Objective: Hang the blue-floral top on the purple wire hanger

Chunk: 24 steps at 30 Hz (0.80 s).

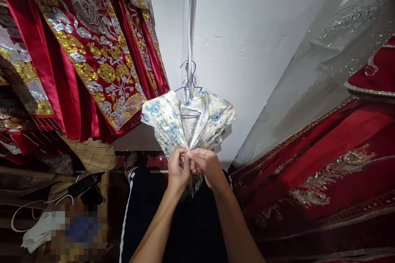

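Centre: blouse (217, 117), white ground, floral print in blue, yellow and green; hanger (189, 116), purple. Ten o'clock: skirt (101, 49), red, gold and silver floral embroidery. Two o'clock: gown (321, 65), greyish white, silver sparkle. Four o'clock: garment (333, 139), red, silvery plume-like motif. Six o'clock: trousers (196, 230), black, white side stripe.

Left hand (179, 168), right hand (209, 165), pinching floral shirt (175, 121)

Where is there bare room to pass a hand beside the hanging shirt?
Bare wall shows between the shirt and the grey fabric, narrowing downward, likely passable. Left is crowded: the red robe hangs close beside the shirt. Cable and cloth crowd the lower left.
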Each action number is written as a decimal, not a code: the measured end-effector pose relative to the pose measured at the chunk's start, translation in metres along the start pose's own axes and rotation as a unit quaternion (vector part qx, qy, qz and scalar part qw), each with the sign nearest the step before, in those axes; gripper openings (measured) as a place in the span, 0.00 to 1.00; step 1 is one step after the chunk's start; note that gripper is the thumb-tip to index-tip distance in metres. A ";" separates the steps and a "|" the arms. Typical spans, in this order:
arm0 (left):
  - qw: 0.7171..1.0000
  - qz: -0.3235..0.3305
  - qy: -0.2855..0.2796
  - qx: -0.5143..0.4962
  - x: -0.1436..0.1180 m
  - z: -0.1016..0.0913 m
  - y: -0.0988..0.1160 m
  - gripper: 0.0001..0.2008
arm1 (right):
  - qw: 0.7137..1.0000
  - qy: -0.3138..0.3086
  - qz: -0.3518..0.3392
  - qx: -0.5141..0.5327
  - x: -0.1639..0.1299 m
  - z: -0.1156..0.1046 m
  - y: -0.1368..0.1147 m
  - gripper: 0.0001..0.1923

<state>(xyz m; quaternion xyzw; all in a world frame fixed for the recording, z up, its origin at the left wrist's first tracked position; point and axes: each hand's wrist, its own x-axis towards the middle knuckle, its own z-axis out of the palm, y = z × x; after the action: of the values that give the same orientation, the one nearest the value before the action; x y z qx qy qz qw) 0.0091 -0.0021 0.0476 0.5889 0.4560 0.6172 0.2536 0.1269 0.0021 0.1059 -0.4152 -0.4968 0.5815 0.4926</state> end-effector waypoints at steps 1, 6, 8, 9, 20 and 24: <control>1.000 0.005 -0.007 0.006 -0.001 0.001 -0.003 0.03 | 1.000 0.012 -0.008 0.011 0.006 -0.002 -0.005 0.13; 0.998 0.021 -0.035 0.041 -0.013 0.004 -0.024 0.02 | 0.993 0.029 -0.098 0.052 0.061 -0.010 -0.063 0.12; 0.996 0.028 -0.058 0.054 -0.013 0.001 -0.033 0.03 | 0.990 0.037 -0.118 0.072 0.082 -0.009 -0.091 0.10; 0.995 0.031 -0.076 0.062 -0.011 -0.002 -0.036 0.03 | 0.988 0.045 -0.126 0.080 0.089 -0.007 -0.101 0.09; 0.964 0.246 -0.055 0.080 0.131 -0.040 0.074 0.17 | 0.967 0.027 -0.246 -0.059 0.068 0.007 -0.106 0.08; 0.931 0.325 -0.073 0.149 0.163 -0.031 0.102 0.10 | 0.956 0.039 -0.277 -0.089 0.083 0.003 -0.099 0.09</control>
<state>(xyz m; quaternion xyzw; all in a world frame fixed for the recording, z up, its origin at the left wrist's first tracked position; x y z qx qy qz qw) -0.0262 0.0816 0.2200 0.7791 0.3067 0.5464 -0.0193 0.1259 0.0852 0.2049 -0.3256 -0.6227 0.3591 0.6143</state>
